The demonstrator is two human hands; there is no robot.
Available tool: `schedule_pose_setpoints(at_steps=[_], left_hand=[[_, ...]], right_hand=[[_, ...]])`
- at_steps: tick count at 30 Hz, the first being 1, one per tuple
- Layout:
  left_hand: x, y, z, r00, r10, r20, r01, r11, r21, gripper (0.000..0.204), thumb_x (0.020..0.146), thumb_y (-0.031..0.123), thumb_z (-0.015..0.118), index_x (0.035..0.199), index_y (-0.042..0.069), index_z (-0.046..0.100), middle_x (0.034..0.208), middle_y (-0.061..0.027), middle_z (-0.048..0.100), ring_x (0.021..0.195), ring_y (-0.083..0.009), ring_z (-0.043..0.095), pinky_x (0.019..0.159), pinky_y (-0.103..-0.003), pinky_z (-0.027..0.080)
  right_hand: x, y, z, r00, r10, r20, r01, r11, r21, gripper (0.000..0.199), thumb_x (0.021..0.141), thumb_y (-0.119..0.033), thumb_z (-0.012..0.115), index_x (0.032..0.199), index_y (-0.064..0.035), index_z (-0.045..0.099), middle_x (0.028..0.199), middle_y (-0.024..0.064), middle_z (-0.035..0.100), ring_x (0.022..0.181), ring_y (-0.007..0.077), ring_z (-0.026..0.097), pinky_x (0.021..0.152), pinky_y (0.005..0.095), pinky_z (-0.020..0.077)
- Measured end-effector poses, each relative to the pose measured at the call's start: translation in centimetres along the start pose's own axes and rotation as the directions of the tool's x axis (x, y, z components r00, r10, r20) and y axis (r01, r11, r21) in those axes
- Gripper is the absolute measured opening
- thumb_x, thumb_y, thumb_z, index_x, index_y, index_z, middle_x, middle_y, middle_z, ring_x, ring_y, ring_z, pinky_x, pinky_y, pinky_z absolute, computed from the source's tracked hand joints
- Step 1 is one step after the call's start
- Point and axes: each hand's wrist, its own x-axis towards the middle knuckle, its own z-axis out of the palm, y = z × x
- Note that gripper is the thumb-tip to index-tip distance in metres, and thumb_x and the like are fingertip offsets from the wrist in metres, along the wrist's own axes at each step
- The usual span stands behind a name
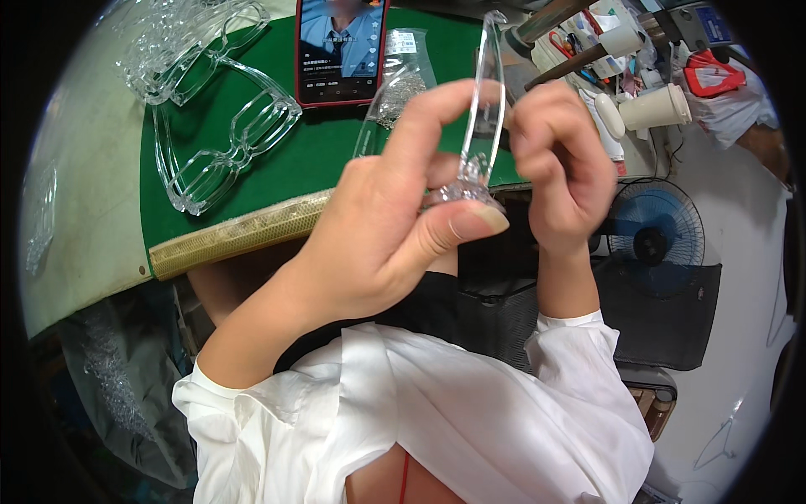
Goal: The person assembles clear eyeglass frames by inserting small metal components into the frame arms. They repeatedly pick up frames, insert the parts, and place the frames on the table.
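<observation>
My left hand [369, 210] is closed on a clear plastic eyeglass frame [467, 191], its thumb pressing the lower part from the front. One slim part of the frame stands upright above the fingers, and the forefinger reaches up behind it. Just right of the frame is my right hand [567, 160], with its fingers curled in and their tips close to the upright part. Whatever those fingertips pinch, if anything, is hidden. More clear eyeglass frames [233, 157] lie on the green mat [336, 134] at the left, some piled at the far left.
A phone [340, 91] in a red case stands at the back of the mat, beside a plastic bag of small metal parts [401, 94]. Gold trim [243, 235] runs along the front edge. Metal rods [571, 65], a white cup [655, 109] and a fan [651, 244] are at the right.
</observation>
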Motion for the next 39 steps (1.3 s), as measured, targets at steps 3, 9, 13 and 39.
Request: schedule_pose_setpoints(at_steps=[3,9,13,39], left_hand=[[0.2,-0.2,0.5,0.999,0.013,0.039,-0.016,0.997,0.078,0.079,0.090,0.046,0.057,0.141,-0.002,0.020,0.086,-0.0084,0.061,0.075,-0.0118,0.061,0.069,-0.024,0.049],[0.2,-0.6,0.6,0.996,-0.017,0.082,0.004,0.988,0.153,0.076,0.091,0.041,0.057,0.142,-0.001,0.020,0.089,-0.0087,0.063,0.079,-0.0130,0.063,0.073,-0.025,0.050],[0.3,-0.6,0.5,0.996,-0.038,0.075,0.024,0.983,0.180,0.074,0.091,0.038,0.058,0.141,-0.001,0.021,0.090,-0.0092,0.064,0.080,-0.0145,0.064,0.075,-0.026,0.050],[11.9,-3.6,4.4,0.937,0.306,0.168,-0.294,0.433,0.852,0.013,0.087,0.013,0.060,0.094,0.002,0.059,0.070,-0.0147,0.063,0.063,-0.0330,0.062,0.054,-0.041,0.047]], right_hand=[[0.8,-1.6,-0.2,0.986,-0.159,0.047,0.162,0.983,-0.086,0.018,0.077,-0.015,0.070,0.078,-0.0003,0.060,0.077,0.0080,0.056,0.069,0.0179,0.053,0.058,0.0259,0.0415],[1.0,-1.3,-0.3,0.969,-0.235,0.072,0.244,0.956,-0.164,0.019,0.074,-0.015,0.072,0.078,-0.0005,0.061,0.075,0.0072,0.057,0.068,0.0191,0.053,0.058,0.0262,0.0418],[0.7,-0.9,-0.5,0.984,-0.167,0.063,0.173,0.979,-0.107,0.017,0.071,-0.009,0.074,0.077,-0.0003,0.061,0.075,0.0061,0.057,0.069,0.0167,0.052,0.059,0.0243,0.0402],[1.8,2.9,-10.3,0.921,0.382,-0.076,-0.350,0.898,0.268,0.033,0.088,-0.030,0.065,0.096,0.0022,0.065,0.088,0.0033,0.062,0.081,0.0090,0.053,0.077,0.0239,0.0405]])
